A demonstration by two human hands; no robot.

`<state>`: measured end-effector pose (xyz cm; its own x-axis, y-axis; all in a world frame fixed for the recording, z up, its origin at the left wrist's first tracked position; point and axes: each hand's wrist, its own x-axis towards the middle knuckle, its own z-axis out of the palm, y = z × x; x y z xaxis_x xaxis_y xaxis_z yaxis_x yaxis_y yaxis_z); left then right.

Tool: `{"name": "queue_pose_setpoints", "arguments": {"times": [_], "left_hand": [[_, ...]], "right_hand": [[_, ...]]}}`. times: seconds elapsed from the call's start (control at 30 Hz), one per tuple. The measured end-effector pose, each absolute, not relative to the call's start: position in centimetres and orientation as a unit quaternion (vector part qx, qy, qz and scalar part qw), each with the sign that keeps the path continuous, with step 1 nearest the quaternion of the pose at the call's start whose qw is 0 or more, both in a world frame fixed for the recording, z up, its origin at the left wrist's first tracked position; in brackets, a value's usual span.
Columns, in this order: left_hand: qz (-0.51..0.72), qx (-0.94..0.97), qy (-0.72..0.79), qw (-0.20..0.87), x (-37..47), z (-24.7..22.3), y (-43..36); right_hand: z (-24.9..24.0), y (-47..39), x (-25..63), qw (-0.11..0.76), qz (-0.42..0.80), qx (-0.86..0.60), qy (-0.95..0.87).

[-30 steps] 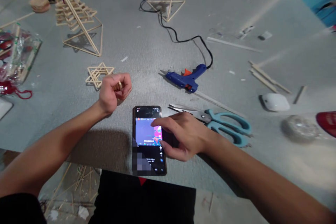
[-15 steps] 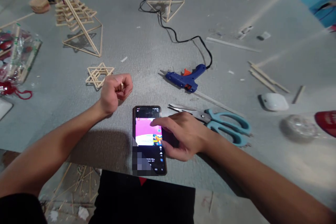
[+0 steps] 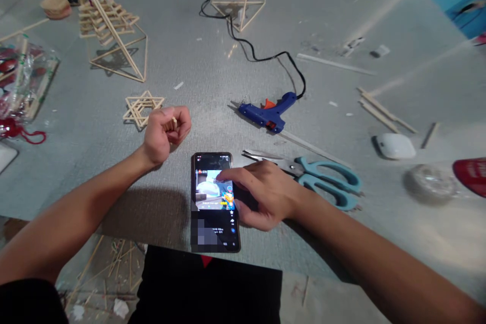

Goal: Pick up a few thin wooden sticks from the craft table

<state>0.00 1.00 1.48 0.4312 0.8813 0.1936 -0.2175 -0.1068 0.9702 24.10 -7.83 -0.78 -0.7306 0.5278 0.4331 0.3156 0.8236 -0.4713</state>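
Note:
A smartphone (image 3: 215,233) lies face up near the table's front edge, its screen lit with a video picture. My right hand (image 3: 266,192) is over its right side, index finger stretched across the screen and thumb by the edge, fingers apart. Whether the fingertip touches the glass I cannot tell. Up and left of the phone, my left hand (image 3: 167,134) is closed, and the pale end of a small wooden stick (image 3: 174,121) shows between its fingers. Partly behind that hand lies a star-shaped wooden stick frame (image 3: 132,106). Scissors (image 3: 326,177) with light blue handles lie beside my right hand.
A blue glue gun (image 3: 261,115) with a black cord (image 3: 252,50) lies beyond the phone. Stick pyramids (image 3: 114,25) stand at the back. Plastic-wrapped items (image 3: 26,76) are at left. A white case (image 3: 397,146), loose sticks (image 3: 379,114) and a clear roll (image 3: 433,182) lie at right.
The picture on the phone's screen has changed from mostly pink to a greyish-blue scene. Both hands have stayed in nearly the same place.

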Motion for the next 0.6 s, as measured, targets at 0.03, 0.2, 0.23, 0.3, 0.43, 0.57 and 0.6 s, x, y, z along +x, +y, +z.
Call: {"name": "queue_pose_setpoints", "arguments": {"times": [0.03, 0.2, 0.23, 0.3, 0.43, 0.57, 0.6], "left_hand": [[0.451, 0.593, 0.278, 0.607, -0.04, 1.49, 0.99], [0.446, 0.601, 0.269, 0.606, -0.16, 1.54, 0.92], [0.445, 0.601, 0.271, 0.606, -0.17, 1.56, 0.91], [0.444, 0.6, 0.275, 0.606, -0.17, 1.6, 0.91], [0.441, 0.6, 0.274, 0.609, -0.13, 1.64, 0.97], [0.444, 0.599, 0.274, 0.608, -0.01, 1.66, 1.01], [0.445, 0.598, 0.276, 0.607, 0.01, 1.65, 1.0]], "right_hand": [[-0.81, -7.83, 24.1, 0.284, 0.185, -0.233, -0.911], [-1.07, -7.86, 24.13, 0.287, 0.18, -0.234, -0.911], [-1.12, -7.87, 24.14, 0.286, 0.179, -0.234, -0.912], [-1.19, -7.87, 24.15, 0.285, 0.179, -0.235, -0.912], [-1.19, -7.86, 24.18, 0.285, 0.18, -0.234, -0.912], [-1.13, -7.86, 24.19, 0.286, 0.176, -0.235, -0.912], [-1.12, -7.86, 24.19, 0.286, 0.176, -0.235, -0.912]]}}
